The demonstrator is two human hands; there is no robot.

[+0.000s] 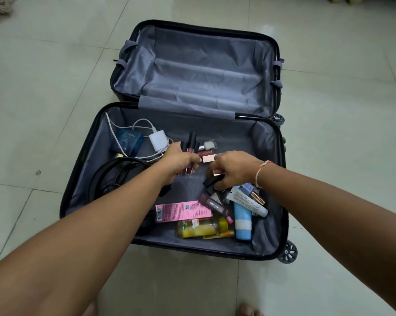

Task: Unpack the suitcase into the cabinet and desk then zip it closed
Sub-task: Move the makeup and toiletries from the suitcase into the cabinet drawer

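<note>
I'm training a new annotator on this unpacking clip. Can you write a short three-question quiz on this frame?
1. True or false: the suitcase's far half holds clothes.
2. What does the left hand hold?
A. lip gloss tubes
B. the white charger
C. the yellow bottle
3. Fill in: the pink box lies right beside the ____ bottle.

Key
1. False; only grey lining shows there.
2. A; the right hand reaches into the cosmetics beside it.
3. yellow
</note>
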